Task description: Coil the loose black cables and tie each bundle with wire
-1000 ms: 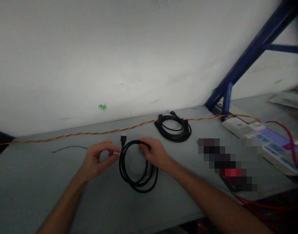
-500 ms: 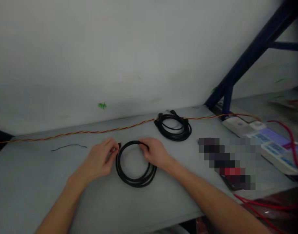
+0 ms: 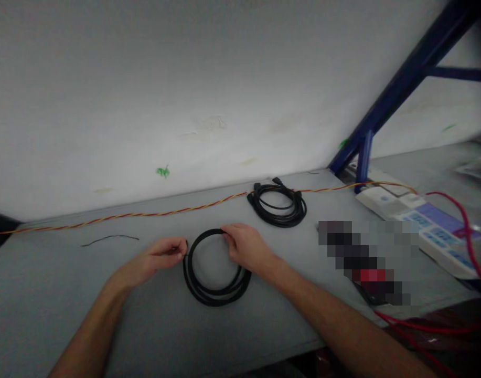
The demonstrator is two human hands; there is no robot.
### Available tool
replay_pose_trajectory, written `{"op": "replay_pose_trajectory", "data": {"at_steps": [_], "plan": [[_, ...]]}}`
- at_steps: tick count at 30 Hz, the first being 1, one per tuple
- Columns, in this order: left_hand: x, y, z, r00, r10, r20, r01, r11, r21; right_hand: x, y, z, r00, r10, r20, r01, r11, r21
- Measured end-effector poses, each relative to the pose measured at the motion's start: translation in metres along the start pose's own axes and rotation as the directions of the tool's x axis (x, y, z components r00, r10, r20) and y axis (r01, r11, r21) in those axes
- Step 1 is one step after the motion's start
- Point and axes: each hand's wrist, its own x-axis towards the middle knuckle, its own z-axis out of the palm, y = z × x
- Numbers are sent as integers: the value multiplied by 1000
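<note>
A black cable [image 3: 216,301] is coiled in loops on the grey table, between my two hands. My right hand [image 3: 246,247] is closed on the upper right of the coil. At the coil's left side, the fingertips of my left hand [image 3: 163,255] are pinched together by the cable's dark end; what exactly they hold is too small to make out. Behind my right hand lies a second coiled black cable [image 3: 281,218] with its plugs showing.
A twisted red and yellow wire [image 3: 165,213] runs along the wall. A thin black tie [image 3: 110,236] lies at left. On the right are a blurred-out dark object [image 3: 372,296], a white device [image 3: 440,236], red cables [image 3: 466,220] and a blue metal frame [image 3: 401,81].
My left hand has turned flatter and sits slightly lower at the coil's left side. The dark plug end that stood out above its fingertips now shows less. My right hand keeps its hold.
</note>
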Motion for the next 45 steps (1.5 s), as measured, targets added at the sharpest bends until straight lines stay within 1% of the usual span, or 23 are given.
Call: {"op": "replay_pose_trajectory", "data": {"at_steps": [2,4,6,7,9,11,12,14,16,18,22,24,26,28,30,32,33,35,37,39,41,43,45], "plan": [[0,-2,-2,998,-24,65,29,997,-68,1,-3,-1,999,36,0,-36,999,-39],[-1,-3,-3,990,-41,133,55,993,-103,3,-6,-1,997,75,-4,-76,995,-71],[-4,-1,-3,978,-54,200,71,994,-79,4,-9,-1,994,111,-11,-111,989,-93],[-6,1,-3,977,-65,205,76,996,-47,5,-10,-1,992,128,-16,-129,986,-104],[-9,7,-1,980,-75,186,68,997,40,6,-11,-1,987,160,-26,-162,979,-124],[-11,10,1,987,-50,152,35,994,102,7,-10,-2,984,174,-36,-178,974,-138],[-10,11,2,991,-27,133,13,994,104,7,-10,-2,984,174,-40,-178,974,-142],[-7,8,5,993,37,108,-42,998,43,6,-10,-2,985,167,-49,-173,974,-147],[-2,1,7,993,95,69,-89,993,-81,5,-11,-1,985,161,-56,-168,975,-148],[2,-6,10,992,125,32,-116,972,-202,3,-13,0,988,140,-69,-149,977,-154],[8,-10,22,991,129,-39,-135,921,-365,1,-17,3,995,25,-94,-40,985,-168],[11,-9,28,990,126,-57,-139,903,-406,0,-18,3,995,-26,-96,11,988,-151],[12,-9,32,990,125,-60,-138,900,-413,-1,-18,2,992,-80,-103,70,993,-97],[13,-10,33,991,127,-47,-135,911,-389,-2,-17,-2,981,-141,-134,144,989,14],[14,-10,34,992,123,-40,-129,927,-353,-2,-18,-8,963,-196,-186,228,958,171],[13,-8,35,993,116,-37,-122,946,-299,-3,-21,-14,951,-245,-190,298,889,347],[13,-6,35,993,116,-29,-120,955,-271,-4,-22,-17,952,-256,-168,305,845,440],[12,-2,37,993,116,-5,-115,970,-213,-6,-24,-21,964,-252,-80,247,747,618],[10,2,37,993,115,28,-109,981,-161,-8,-25,-23,972,-231,31,134,661,738],[8,6,36,991,112,66,-105,989,-106,-9,-24,-24,963,-244,117,61,616,785],[4,9,32,987,105,122,-102,994,-31,-10,-23,-25,947,-277,164,43,615,788],[0,12,30,984,67,166,-79,994,70,-11,-23,-26,932,-310,190,57,640,766],[-4,18,31,986,12,168,-47,978,204,-11,-23,-25,921,-336,199,99,694,713]]}}
